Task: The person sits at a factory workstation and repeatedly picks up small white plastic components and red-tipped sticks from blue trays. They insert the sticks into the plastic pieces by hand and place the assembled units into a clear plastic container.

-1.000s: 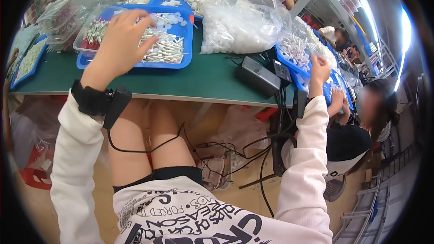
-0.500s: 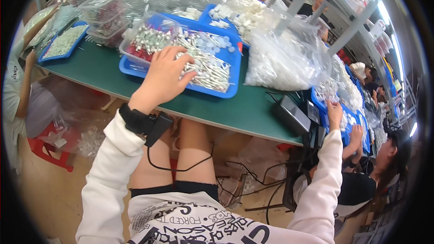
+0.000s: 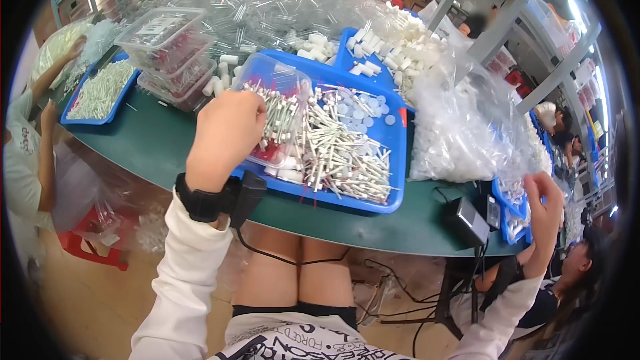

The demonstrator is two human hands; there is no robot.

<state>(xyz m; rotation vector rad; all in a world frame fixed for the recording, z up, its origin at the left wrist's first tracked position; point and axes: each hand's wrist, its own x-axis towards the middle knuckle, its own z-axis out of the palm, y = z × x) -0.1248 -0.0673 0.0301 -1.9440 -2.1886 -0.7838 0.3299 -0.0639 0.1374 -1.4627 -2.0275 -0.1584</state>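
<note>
My left hand (image 3: 230, 130) is closed at the left edge of a clear plastic tub (image 3: 277, 77); its fingertips are hidden, and I cannot make out what they hold. The tub stands in the left part of a blue tray (image 3: 398, 160) and holds small white-tipped sticks with red parts. Beside it in the tray lies a heap of thin white sticks (image 3: 347, 160) with translucent round discs (image 3: 360, 110). On the right, my right hand (image 3: 545, 207) is raised by small blue trays (image 3: 517, 227), fingers bent inward; anything held is too small to name.
Stacked clear tubs (image 3: 163, 50) and another blue tray of pale sticks (image 3: 100, 93) stand left. Behind lie clear plastic tubes (image 3: 267, 7) and white cylinders (image 3: 400, 47). A clear bag of white pieces (image 3: 460, 127) and a small black device (image 3: 467, 221) are right. Co-workers sit nearby.
The view has shifted. My left hand has moved from the sticks to the tub's left edge and closed. My right hand has lifted from the small trays.
</note>
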